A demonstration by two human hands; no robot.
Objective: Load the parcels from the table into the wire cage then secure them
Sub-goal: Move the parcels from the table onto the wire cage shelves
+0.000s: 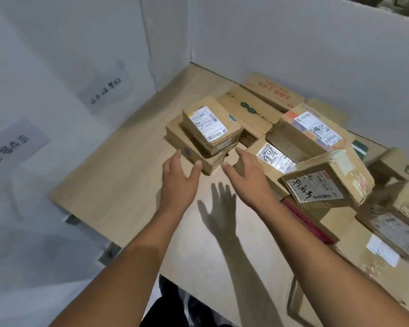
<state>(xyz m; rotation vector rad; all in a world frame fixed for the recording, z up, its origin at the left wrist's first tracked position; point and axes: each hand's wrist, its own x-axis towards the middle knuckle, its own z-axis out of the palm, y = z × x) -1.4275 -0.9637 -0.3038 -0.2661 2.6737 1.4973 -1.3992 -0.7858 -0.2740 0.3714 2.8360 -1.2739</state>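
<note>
Both hands reach out, left hand (178, 178) and right hand (247, 175), each grip spread and empty, near a taped rectangular cardboard parcel (211, 127) stacked on a flatter box (191, 149) on the pale woodgrain surface (118, 166).

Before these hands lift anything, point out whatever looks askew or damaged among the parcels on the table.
The front parcel with black handwriting lies tilted, propped on its neighbours, its tape wrinkled. The small labelled box sits skewed on the flat box beneath it. Nothing looks spilled or torn open.
</note>
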